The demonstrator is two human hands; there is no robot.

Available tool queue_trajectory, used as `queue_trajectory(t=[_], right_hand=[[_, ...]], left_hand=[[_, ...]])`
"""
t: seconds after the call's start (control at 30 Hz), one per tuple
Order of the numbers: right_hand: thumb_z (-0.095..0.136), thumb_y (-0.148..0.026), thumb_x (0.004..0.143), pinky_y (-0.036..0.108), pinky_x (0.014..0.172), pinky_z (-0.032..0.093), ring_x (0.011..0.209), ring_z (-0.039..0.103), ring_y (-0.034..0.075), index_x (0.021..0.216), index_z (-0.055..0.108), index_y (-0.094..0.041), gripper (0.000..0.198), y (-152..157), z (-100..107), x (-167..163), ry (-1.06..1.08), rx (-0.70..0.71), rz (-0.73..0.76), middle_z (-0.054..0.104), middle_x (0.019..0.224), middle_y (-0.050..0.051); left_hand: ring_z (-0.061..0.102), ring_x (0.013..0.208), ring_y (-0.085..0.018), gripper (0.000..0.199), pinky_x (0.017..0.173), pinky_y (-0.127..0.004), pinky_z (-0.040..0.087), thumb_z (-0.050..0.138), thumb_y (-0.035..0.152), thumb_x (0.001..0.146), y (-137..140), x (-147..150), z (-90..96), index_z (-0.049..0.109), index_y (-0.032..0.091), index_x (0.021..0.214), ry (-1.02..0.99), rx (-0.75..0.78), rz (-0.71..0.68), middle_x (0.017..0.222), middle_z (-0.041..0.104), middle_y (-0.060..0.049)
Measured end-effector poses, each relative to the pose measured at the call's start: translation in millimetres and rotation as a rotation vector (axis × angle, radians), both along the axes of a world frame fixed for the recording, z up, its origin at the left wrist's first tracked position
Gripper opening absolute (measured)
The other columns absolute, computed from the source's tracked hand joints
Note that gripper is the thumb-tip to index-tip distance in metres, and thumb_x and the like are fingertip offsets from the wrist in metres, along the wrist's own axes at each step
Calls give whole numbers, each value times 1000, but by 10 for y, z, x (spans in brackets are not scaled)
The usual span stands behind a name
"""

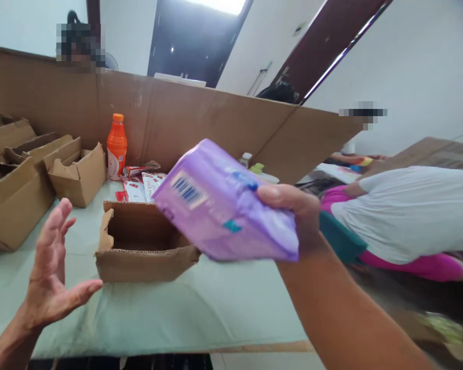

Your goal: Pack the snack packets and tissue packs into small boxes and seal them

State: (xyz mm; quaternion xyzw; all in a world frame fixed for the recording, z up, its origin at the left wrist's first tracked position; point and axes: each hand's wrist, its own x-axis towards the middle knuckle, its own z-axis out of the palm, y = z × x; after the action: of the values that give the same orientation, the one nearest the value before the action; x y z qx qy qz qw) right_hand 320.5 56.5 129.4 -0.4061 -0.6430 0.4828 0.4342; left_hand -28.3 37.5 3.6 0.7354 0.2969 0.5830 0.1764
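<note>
A soft purple plastic-wrapped pack (224,210) with a barcode on its end is in my right hand (293,205), the thumb pressed on its top. What is inside the wrapper I cannot tell. It hangs over the right end of a small open cardboard box (146,264) and hides part of it; the visible inside of the box holds nothing. Left of that box, my left hand (52,277) is raised with its fingers stretched out and thumb apart, holding nothing and close to the box's left side.
Several cut cardboard boxes (19,200) stand at the left. Behind the box are an orange drink bottle (117,149) and red-and-white packets (137,186). A cardboard partition (185,123) runs along the table's back. At right, a person in a white shirt (420,216) leans close by.
</note>
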Motion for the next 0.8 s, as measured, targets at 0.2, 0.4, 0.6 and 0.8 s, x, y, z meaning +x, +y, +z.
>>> queue_trajectory(t=[0.2,0.4,0.6,0.8], right_hand=[[80,-53,73,29,74,56,92,71,20,132,66,-22,68,-123,-6,-768,131,-251,556,73,121,8],[64,-93,72,48,102,55,142,52,36,147,52,-29,99,-173,-201,-660,262,-46,429,50,159,15],[93,-56,68,51,103,56,120,65,33,138,57,-30,84,-419,-135,-573,-84,307,-40,68,130,9],[84,-58,72,46,91,60,106,69,29,125,59,-30,66,-176,-221,-358,-20,340,-318,72,114,6]], left_hand=[[59,140,-38,106,109,-50,59,90,61,76,-275,120,599,32,45,164,-73,-270,-272,161,53,-7],[76,110,-38,94,90,-44,68,91,61,73,-346,105,480,56,23,151,-257,-478,-176,124,78,-14],[73,119,-34,111,97,-46,64,80,72,80,-75,466,535,27,26,166,-230,-375,-280,140,70,-16],[54,145,-33,77,122,-61,39,38,70,106,210,380,553,17,31,169,376,-123,-290,153,60,-15]])
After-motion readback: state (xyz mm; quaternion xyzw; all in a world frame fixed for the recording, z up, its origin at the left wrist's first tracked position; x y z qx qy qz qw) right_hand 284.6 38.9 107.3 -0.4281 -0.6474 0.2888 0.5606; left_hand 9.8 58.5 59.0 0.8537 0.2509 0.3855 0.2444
